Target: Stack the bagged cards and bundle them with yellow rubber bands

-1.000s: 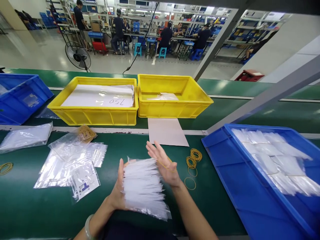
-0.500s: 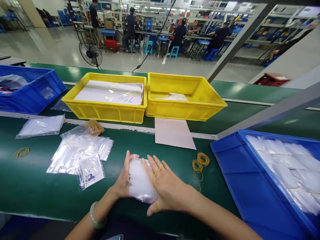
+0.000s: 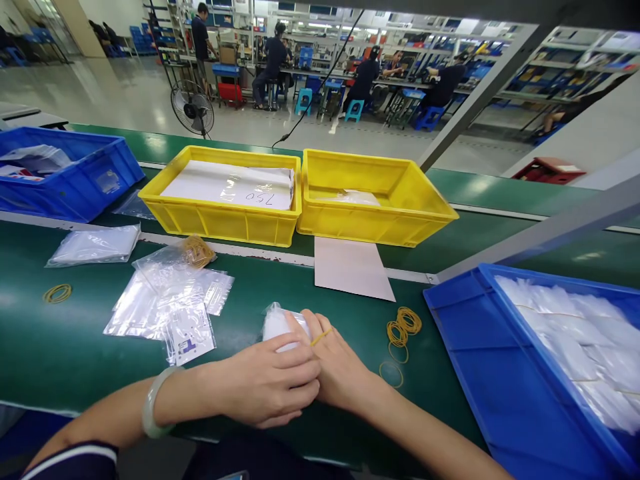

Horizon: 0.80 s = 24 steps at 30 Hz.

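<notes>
A stack of small clear plastic bags (image 3: 278,324) lies on the green belt right in front of me, mostly covered by both hands. My left hand (image 3: 265,389) is closed over the near part of the stack, fingers curled across it. My right hand (image 3: 336,360) presses against the stack's right side with a yellow rubber band (image 3: 320,337) looped over its fingers. Loose rubber bands (image 3: 401,325) lie just right of that hand.
Flat clear bags (image 3: 170,303) and a bag of rubber bands (image 3: 197,251) lie at the left. Two yellow bins (image 3: 220,223) (image 3: 380,230) stand behind, a card sheet (image 3: 350,268) before them. A blue bin (image 3: 475,373) of bundled bags sits at the right, another blue bin (image 3: 80,183) far left.
My left hand has come from the stack's left side over its top and closed on it. My right hand, with the band on it, has slid down against the stack's right side.
</notes>
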Motion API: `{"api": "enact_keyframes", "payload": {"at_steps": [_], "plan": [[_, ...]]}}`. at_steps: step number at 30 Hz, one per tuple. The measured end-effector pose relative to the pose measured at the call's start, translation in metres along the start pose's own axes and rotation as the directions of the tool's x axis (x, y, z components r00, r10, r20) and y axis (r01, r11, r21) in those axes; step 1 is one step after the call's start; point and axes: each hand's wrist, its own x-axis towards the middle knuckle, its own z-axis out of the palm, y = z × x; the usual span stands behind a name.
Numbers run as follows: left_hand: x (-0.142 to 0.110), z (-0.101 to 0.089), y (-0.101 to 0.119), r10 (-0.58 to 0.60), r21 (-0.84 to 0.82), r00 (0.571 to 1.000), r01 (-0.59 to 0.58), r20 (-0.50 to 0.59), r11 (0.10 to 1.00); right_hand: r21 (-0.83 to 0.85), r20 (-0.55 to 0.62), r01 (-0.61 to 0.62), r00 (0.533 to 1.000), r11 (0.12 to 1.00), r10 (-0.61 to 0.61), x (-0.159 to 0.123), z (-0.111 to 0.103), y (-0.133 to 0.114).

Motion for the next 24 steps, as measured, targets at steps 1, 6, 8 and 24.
{"api": "enact_keyframes", "payload": {"at_steps": [1,6,8,24], "plan": [[0.009,0.003,0.000,0.047,0.079,0.999,-0.049,0.026,0.996,0.011,-0.003,0.001,1.000,1.000,-0.001,0.000,0.002,0.000],[0.022,0.021,-0.003,0.202,0.199,0.976,-0.215,0.084,0.956,0.033,-0.054,0.013,0.998,0.999,-0.011,-0.001,0.008,0.003],[0.009,0.020,0.001,0.283,0.091,0.957,-0.288,0.063,0.953,0.018,-0.091,0.027,0.996,0.999,-0.025,-0.003,0.009,0.004],[-0.068,0.072,-0.062,-0.453,-0.444,0.850,0.527,0.269,0.725,0.048,-0.122,0.078,0.990,0.996,-0.071,-0.010,0.012,-0.001]]}}
